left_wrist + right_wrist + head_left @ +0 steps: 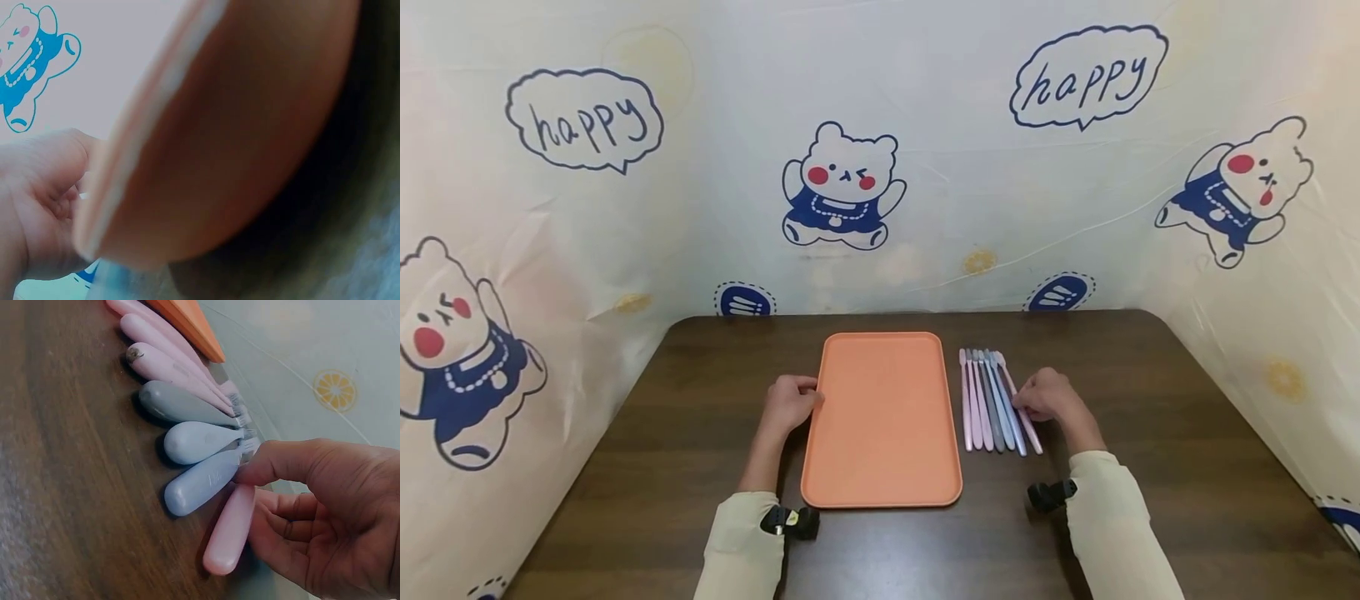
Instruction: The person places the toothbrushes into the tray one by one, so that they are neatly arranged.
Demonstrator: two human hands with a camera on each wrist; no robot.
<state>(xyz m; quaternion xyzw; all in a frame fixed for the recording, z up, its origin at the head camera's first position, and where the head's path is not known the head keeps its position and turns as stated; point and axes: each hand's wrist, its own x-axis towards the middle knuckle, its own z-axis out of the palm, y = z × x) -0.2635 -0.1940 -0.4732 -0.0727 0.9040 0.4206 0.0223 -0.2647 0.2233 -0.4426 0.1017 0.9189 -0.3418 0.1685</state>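
Note:
An orange tray (pixel 880 417) lies flat on the table, and my left hand (pixel 793 402) grips its left rim. In the left wrist view the tray's edge hides the fingertips of that hand. To the right of the tray several toothbrushes lie side by side, heads pointing away: pink ones, a grey toothbrush (pixel 178 403), a light blue toothbrush (pixel 194 442) and a darker blue toothbrush (pixel 203 484). At the right end of the row, my right hand (pixel 1045 395) pinches a pink toothbrush (pixel 228 534) between thumb and fingers. This toothbrush lies slanted beside the blue one.
The dark wooden table (pixel 700 467) has rounded far corners. Behind and beside it hangs a pale curtain (pixel 955 200) printed with bears and the word happy. A small black wrist camera (pixel 1051 497) sits on each sleeve.

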